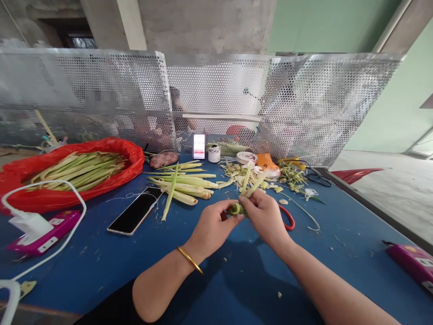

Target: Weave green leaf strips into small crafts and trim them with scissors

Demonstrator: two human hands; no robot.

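Observation:
Both of my hands meet over the blue table, closed on a rolled green leaf strip (236, 208). My left hand (214, 223) pinches the rolled end between thumb and fingers. From the other side, my right hand (262, 212) grips the same piece, and two pale strip ends stick up above its fingers. The underside of the roll is hidden by my fingers. Beyond my left hand lies a bunch of pale green leaf strips (184, 184). Red-handled scissors (287, 218), as far as the loop shows, lie partly behind my right hand.
A red bag (131, 151) of long leaves stands at left, near a purple power strip (64, 225) with a white charger. A black phone (137, 211) lies on the table (203, 293). Leaf scraps (292, 176), a thread spool (214, 154) and a perforated metal screen (216, 81) are behind.

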